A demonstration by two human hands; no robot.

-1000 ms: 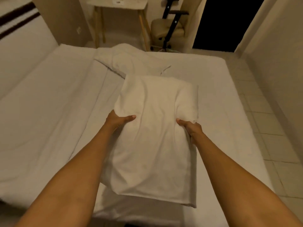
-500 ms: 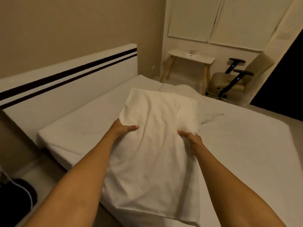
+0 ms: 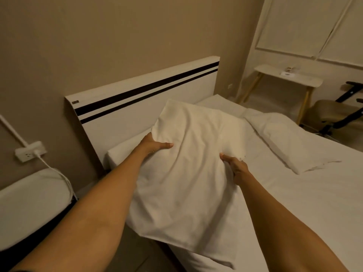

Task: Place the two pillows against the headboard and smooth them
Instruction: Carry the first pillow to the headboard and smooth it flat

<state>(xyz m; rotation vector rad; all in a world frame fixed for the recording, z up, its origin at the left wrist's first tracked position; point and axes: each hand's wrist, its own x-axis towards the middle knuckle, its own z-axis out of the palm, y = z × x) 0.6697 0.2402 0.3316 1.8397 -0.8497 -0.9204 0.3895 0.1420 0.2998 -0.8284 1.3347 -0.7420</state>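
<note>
Both arms outstretched, left hand [image 3: 155, 144] gripping, right hand [image 3: 236, 167] clenched

Near pillow [image 3: 188, 169]: white, creased case, held up off the bed [image 3: 294, 203], top corner near the headboard [image 3: 149, 99], loose case end hanging over the bed edge. Second pillow [image 3: 282, 140]: white, lying flat on the bed farther along, just beside the first, apart from the headboard.

We're looking at a pretty dim, warm yellowish shot. The wall [image 3: 117, 36] is evenly lit with no glare, soft shadow pools under the pillow [image 3: 186, 173], the wide lens bends the edges, and everything's a bit soft and grainy.
</note>
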